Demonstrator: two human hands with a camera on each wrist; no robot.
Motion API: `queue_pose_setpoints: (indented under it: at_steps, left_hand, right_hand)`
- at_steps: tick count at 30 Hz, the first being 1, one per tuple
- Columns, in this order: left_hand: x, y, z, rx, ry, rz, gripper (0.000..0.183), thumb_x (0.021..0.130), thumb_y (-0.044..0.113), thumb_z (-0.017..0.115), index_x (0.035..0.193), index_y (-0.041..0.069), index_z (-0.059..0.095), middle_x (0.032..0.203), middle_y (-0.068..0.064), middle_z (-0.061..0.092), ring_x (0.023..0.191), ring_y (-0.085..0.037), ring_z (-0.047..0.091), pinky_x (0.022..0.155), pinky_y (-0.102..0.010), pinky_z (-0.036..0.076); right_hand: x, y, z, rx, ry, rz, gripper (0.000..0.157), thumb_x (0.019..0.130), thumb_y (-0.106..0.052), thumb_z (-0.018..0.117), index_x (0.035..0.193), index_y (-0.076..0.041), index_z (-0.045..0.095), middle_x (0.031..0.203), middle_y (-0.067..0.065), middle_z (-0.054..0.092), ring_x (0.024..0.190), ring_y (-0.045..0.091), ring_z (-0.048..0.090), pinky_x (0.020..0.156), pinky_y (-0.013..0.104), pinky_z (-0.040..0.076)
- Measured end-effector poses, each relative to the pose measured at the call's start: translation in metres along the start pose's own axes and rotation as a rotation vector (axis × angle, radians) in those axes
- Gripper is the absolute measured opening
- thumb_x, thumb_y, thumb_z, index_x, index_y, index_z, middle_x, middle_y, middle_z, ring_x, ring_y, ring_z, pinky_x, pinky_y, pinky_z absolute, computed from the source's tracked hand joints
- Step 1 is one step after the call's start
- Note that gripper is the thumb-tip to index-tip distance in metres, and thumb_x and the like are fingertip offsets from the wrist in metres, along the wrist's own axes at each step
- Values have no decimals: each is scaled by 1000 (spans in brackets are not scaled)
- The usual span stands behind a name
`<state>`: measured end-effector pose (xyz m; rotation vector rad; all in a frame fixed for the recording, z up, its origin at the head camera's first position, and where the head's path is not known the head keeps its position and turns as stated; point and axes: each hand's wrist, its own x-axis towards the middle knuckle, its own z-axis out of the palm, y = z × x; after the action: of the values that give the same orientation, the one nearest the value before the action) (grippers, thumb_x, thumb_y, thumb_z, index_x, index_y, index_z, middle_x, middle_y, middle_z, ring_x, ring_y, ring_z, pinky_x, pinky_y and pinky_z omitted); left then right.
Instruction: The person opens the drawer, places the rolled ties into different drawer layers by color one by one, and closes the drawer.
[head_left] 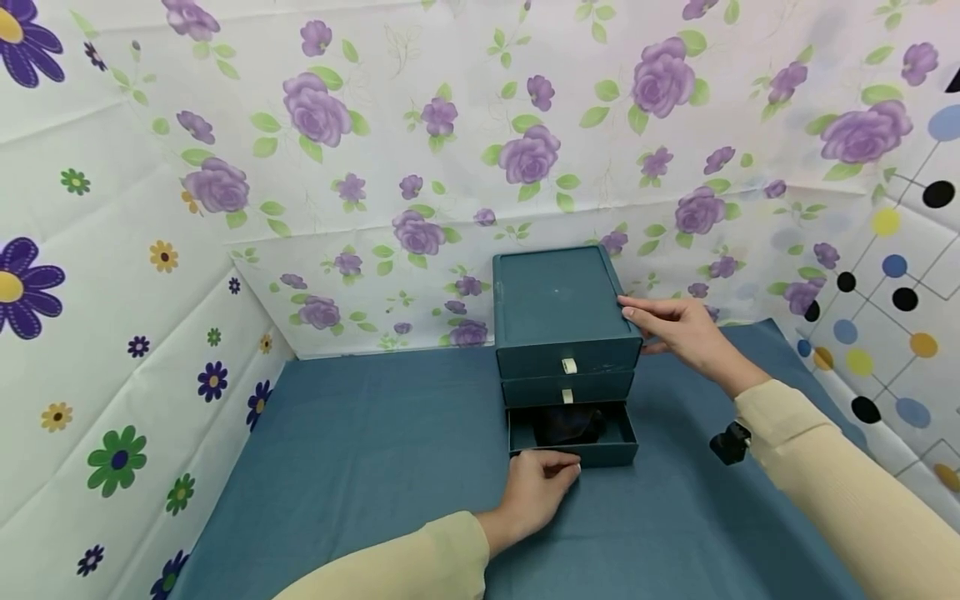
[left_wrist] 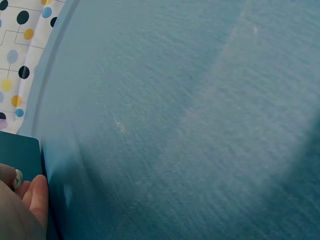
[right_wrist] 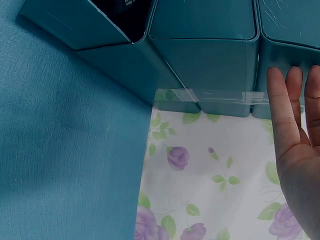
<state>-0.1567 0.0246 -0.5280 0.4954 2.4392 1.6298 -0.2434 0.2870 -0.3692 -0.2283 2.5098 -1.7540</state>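
Observation:
A dark teal drawer box (head_left: pixel 555 300) with three stacked drawers stands against the back wall. Its bottom drawer (head_left: pixel 600 454) is pulled out, while the two above are closed, each with a pale pull tab (head_left: pixel 569 366). At the front of the bottom drawer, my left hand (head_left: pixel 531 492) pinches its small pale tab (left_wrist: pixel 18 178) between thumb and fingers. My right hand (head_left: pixel 678 333) rests against the box's upper right side, fingers (right_wrist: pixel 282 110) extended along it in the right wrist view. Inside the open drawer lies a dark object (head_left: pixel 566 425), partly hidden under the drawer above.
Blue cloth (head_left: pixel 375 450) covers the table. Flowered sheeting (head_left: pixel 420 167) hangs behind the box, and a dotted sheet (head_left: pixel 900 333) hangs on the right. Clear tape (right_wrist: pixel 220 96) runs across the side of the drawers. A small black device (head_left: pixel 731 442) sits at the right wrist.

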Motion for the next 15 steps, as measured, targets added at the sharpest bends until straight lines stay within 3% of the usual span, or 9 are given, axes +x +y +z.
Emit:
queue_pose_setpoints:
  at_steps: [7, 15]
  left_hand:
    - [6, 3, -2, -14, -6, -18, 18, 90, 21, 64, 105, 17, 73, 89, 1, 73, 74, -16, 69, 61, -18, 52]
    - [12, 1, -5, -3, 9, 13, 20, 92, 22, 62, 107, 15, 72, 89, -2, 72, 72, -10, 66, 61, -18, 52]
  right_hand:
    - [0, 1, 0, 8, -3, 2, 45, 91, -40, 58, 132, -21, 56, 132, 1, 54, 88, 15, 58, 77, 39, 57]
    - [0, 0, 0, 4, -1, -1, 45, 91, -41, 58, 132, -22, 56, 133, 1, 53, 89, 16, 58, 77, 39, 57]
